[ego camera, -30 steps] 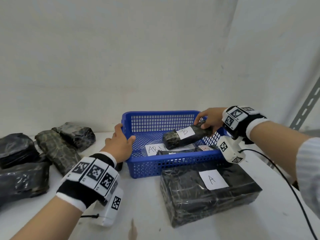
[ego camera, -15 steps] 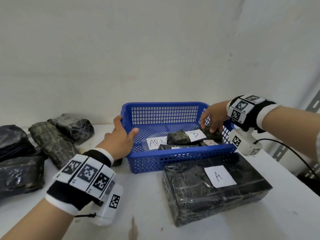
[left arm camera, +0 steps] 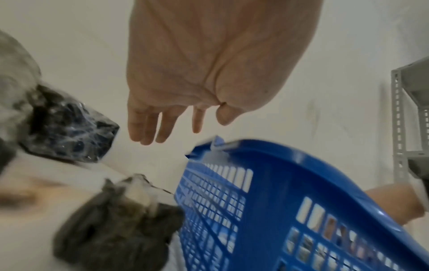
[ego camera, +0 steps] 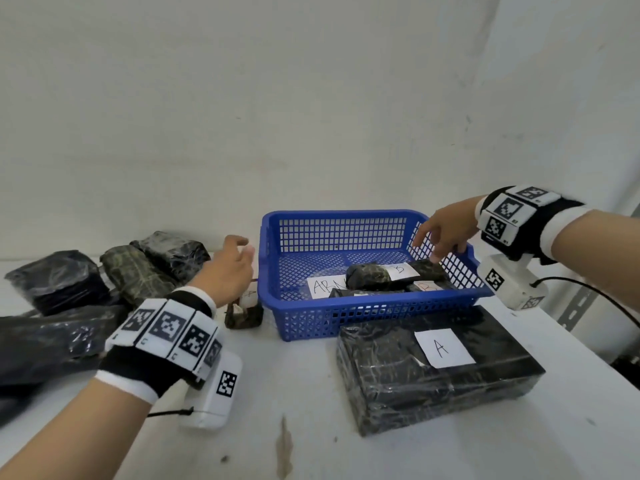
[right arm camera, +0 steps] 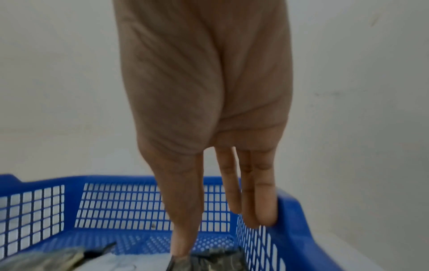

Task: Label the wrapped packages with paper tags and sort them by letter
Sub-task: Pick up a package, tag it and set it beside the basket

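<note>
Fingers, right: those of the right hand (ego camera: 446, 230) are hanging straight and loose over the right end of the basket, holding nothing; the thumb tip is touching or just above the topmost parcel, and I cannot tell which.
Fingers, left: those of the left hand (ego camera: 230, 268) are relaxed and spread, gripping nothing, hovering just left of the basket rim.
Basket: one blue perforated plastic basket (ego camera: 346, 216) is sitting on the white table (ego camera: 311, 410).
Basket contents: one dark film-wrapped parcel with a white "B" paper tag (ego camera: 401, 269) is lying on top; under it at least one more dark parcel, a second "B" tag and a white slip reading "AB…" are showing.
Tagged "A": one large black film-wrapped rectangular block (ego camera: 436, 372) is lying in front of the basket, touching it.
Small bundle: one dark wrapped bundle (ego camera: 244, 315) is sitting just left of the basket.
Pile at left: at least four dark wrapped packages (ego camera: 69, 289) are lying together; no tags are showing on them.
</note>
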